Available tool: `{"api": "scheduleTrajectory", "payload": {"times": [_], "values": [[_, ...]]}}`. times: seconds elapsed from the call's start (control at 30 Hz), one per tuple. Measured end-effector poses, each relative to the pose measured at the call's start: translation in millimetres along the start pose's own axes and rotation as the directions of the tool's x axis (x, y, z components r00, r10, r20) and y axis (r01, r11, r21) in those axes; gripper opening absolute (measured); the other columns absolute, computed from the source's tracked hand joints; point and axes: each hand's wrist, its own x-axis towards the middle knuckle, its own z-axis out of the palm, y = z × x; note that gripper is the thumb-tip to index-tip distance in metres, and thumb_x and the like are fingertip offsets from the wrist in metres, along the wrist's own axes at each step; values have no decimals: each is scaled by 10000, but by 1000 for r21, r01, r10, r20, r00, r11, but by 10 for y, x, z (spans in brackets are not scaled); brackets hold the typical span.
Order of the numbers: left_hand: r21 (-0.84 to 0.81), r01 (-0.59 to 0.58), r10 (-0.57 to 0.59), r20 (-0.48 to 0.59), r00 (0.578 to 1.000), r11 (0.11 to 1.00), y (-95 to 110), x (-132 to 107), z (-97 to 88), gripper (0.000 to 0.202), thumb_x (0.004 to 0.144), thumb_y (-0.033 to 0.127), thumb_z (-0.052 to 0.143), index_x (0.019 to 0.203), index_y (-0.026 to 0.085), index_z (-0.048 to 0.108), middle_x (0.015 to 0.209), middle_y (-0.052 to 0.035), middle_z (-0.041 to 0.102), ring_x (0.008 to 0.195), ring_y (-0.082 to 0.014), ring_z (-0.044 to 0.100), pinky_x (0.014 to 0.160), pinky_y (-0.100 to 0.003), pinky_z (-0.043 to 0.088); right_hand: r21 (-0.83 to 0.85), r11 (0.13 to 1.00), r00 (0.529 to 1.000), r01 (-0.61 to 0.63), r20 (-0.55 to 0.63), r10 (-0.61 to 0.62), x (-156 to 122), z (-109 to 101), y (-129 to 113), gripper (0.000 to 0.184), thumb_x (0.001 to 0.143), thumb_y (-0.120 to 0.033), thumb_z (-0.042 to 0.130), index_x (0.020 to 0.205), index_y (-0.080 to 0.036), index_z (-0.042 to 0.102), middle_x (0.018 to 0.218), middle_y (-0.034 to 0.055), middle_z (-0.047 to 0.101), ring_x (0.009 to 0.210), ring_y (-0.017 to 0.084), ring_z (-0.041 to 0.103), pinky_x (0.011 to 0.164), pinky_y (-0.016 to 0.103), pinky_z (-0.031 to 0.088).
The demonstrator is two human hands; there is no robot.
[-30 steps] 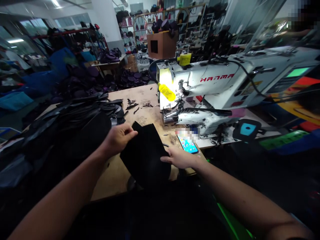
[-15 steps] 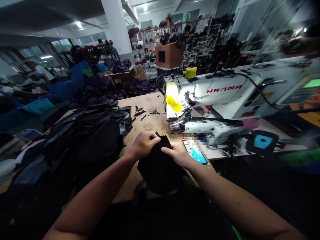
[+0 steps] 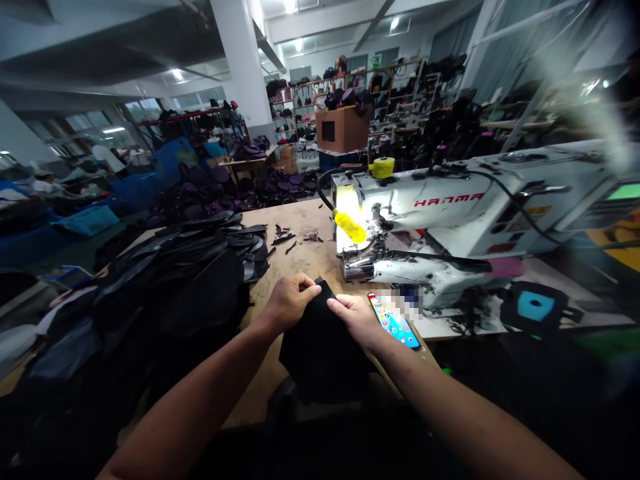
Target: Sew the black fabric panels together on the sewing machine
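A black fabric piece [image 3: 320, 347] hangs over the near edge of the wooden table [image 3: 300, 250]. My left hand [image 3: 289, 303] pinches its top edge from the left, fingers closed on the cloth. My right hand [image 3: 356, 317] grips the same top edge from the right, close to the left hand. Both hands sit just in front of the white sewing machine [image 3: 450, 213], whose lit needle area [image 3: 357, 230] is a short way beyond them.
A phone [image 3: 395, 321] with its screen lit lies on the table beside my right hand. A large heap of black cut pieces [image 3: 185, 267] fills the table's left side. Small scraps [image 3: 290, 239] lie beyond. Shelves with bags and a brown box [image 3: 343, 128] stand far behind.
My hands have come together at the top edge of the black piece, which was held spread wide a second ago. The view has tilted up slightly.
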Motion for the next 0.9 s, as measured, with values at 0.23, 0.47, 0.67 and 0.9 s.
{"api": "scheduleTrajectory", "payload": {"times": [0.23,0.47,0.67,0.9], "values": [[13,10,-8,-113,994,1000,2,4,25,203,829,360,677,743,182,723,725,-21,717,690,-170,639,639,-279,452,-130,990,989,55,-132,-72,-52,94,-91,507,849,-650,618,641,-198,516,620,-16,460,597,130,405,536,272,309],[-14,-19,17,-170,985,1000,-36,21,20,186,824,310,671,711,170,716,716,-14,723,673,-150,642,630,-246,454,-269,961,966,64,-225,-127,-46,121,-110,565,823,-652,619,555,-206,398,580,-23,376,582,118,344,527,271,270],[-68,-4,-7,-159,987,998,-60,66,19,191,806,317,688,698,162,718,700,-11,718,656,-145,636,613,-237,445,-133,987,980,92,-165,-113,58,68,-185,459,845,-623,604,705,-186,634,681,10,556,634,146,475,583,274,387],[-167,112,-118,-30,993,980,-115,243,47,238,791,332,680,916,139,739,720,0,698,661,-137,606,611,-230,438,-186,975,957,125,-236,-168,136,54,-114,436,854,-589,610,696,-187,664,676,23,597,643,162,519,612,286,423]]}}
